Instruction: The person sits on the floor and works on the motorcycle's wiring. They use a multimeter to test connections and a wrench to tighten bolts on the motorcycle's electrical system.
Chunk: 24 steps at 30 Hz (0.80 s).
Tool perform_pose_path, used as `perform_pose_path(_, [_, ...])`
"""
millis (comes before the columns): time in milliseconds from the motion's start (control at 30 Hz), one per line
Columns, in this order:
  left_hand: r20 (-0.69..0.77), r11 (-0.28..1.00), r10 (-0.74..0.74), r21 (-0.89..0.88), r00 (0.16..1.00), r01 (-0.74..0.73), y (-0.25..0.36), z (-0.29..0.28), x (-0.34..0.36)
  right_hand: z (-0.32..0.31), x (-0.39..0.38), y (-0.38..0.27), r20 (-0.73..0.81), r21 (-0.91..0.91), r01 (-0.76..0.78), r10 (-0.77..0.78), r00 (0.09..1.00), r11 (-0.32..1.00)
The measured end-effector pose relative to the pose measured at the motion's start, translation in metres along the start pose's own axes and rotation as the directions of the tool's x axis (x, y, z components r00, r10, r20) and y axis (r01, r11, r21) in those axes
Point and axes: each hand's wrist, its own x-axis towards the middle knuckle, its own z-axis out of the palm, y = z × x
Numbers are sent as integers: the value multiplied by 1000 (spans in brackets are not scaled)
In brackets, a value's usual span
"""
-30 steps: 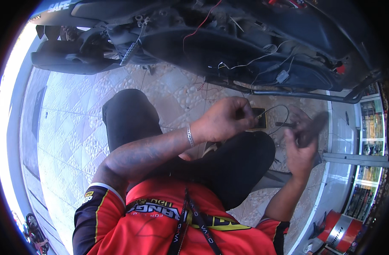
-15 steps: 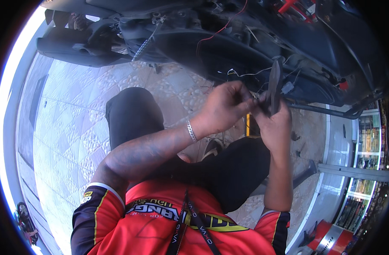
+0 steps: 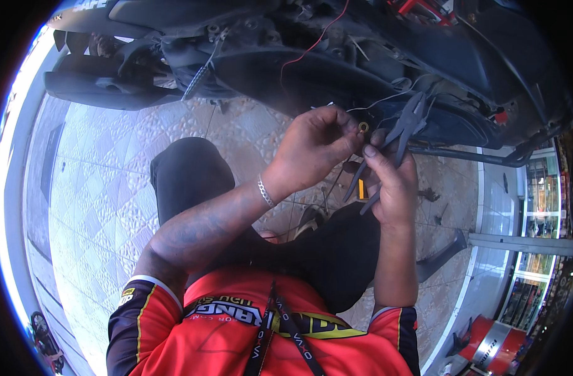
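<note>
My left hand is closed in a pinch on a small brass-coloured ring terminal, whose ring stands up past the fingertips. Close beside it, my right hand is wrapped round a pair of dark pliers. The jaws point up and away toward the scooter, and the handles stick out below the fingers. My right thumb reaches near the left fingertips. Behind both hands lies the dark body of a scooter. A thin white wire and a red wire hang from it; whether either joins the terminal is hidden.
A yellow object shows on the tiled floor below my right hand. A grey bar-like part lies by my right leg. Glass display shelves and a red and silver cylinder stand at the right.
The pliers have turned, so their jaws and handles now show side-on. Both hands have shifted slightly left, and the ring terminal has come into plain sight at the left fingertips.
</note>
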Motion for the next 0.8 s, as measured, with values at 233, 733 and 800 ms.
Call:
perform_pose_path(233, [17,998,-59,33,998,58,-3,6,-1,-13,-12,-27,-55,-474,-44,20,998,880])
perform_pose_path(733, [375,912,-375,313,848,265,-19,40,-28,-47,-110,-50,-228,-822,-404,417,880,402])
perform_pose_path(800, [375,909,-392,295,840,292,-19,44,-31,-48,-117,-50,-219,-835,-373,378,900,405])
